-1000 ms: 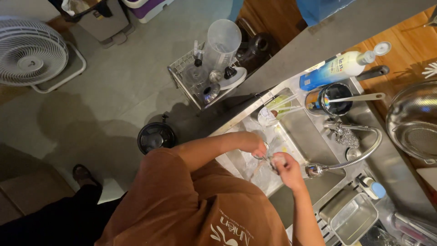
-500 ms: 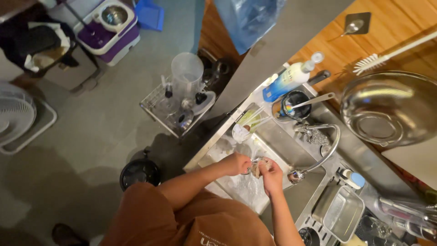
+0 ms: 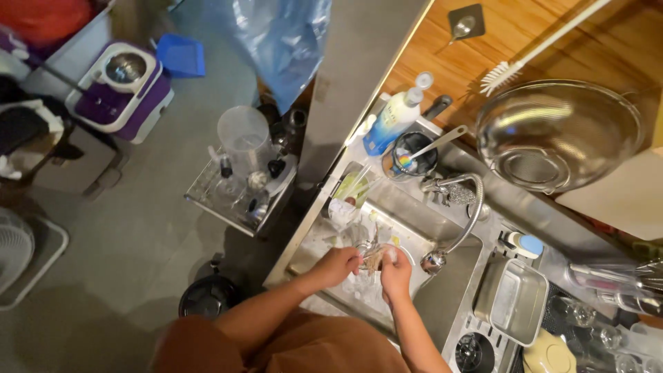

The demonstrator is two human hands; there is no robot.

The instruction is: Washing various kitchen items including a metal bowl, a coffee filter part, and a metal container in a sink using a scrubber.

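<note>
Your left hand [image 3: 336, 266] grips a clear glass [image 3: 364, 252] over the sink [image 3: 414, 221]; your right hand [image 3: 396, 269] rubs it with a scrubber [image 3: 376, 257]. Washing midway, I judge; more dishes wait below, unrinsed.

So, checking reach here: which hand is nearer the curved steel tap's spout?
Right. The right hand is beside the curved steel tap's spout; the left hand sits farther off, across the sink.

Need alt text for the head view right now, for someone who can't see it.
Both hands, left hand and right hand, hold a small clear glass item over the steel sink, beside the curved tap.
</note>
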